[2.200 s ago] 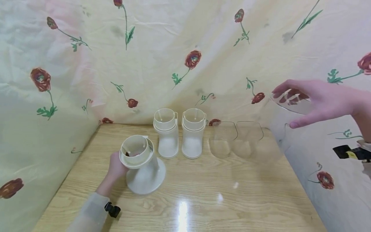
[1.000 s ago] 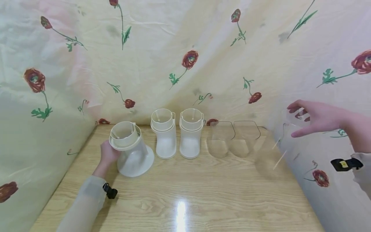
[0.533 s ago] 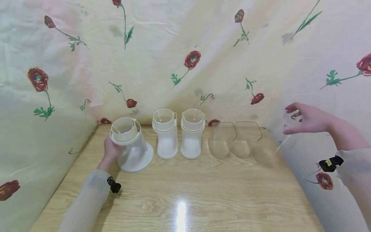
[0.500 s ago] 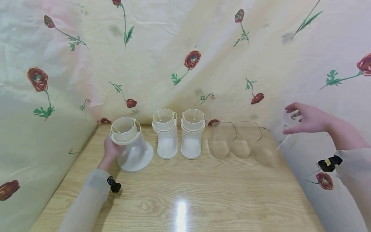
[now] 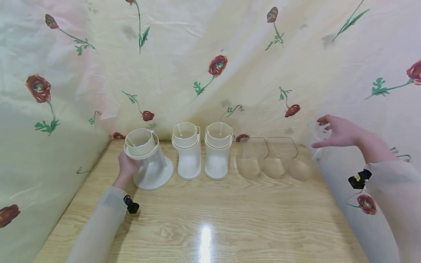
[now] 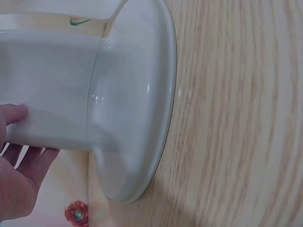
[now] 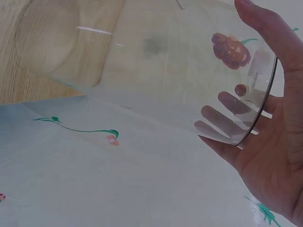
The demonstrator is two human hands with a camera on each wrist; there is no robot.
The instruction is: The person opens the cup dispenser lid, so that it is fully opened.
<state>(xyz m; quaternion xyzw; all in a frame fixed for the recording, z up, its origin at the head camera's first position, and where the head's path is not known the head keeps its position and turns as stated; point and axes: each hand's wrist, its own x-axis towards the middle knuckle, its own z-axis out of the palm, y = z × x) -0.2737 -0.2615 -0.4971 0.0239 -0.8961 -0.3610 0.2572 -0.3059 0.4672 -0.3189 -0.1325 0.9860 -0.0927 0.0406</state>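
My left hand holds a white plastic stand at the back left, gripping its column just under the ringed top. In the left wrist view the thumb lies along the column and the fingers go round its far side; the wide flared base appears to be on the table. At the right, my right hand holds a clear, see-through container by its rim, the thumb on one side and fingers on the other. Its lower end is near the table; whether it touches cannot be told.
Two more white stands stand side by side against the back wall. Right of them are two clear containers in a row. Floral cloth encloses the wooden table at the back and sides.
My left hand has moved the white stand back and left, level with the other two. My right hand has lowered the clear container and brought it left toward the clear row.
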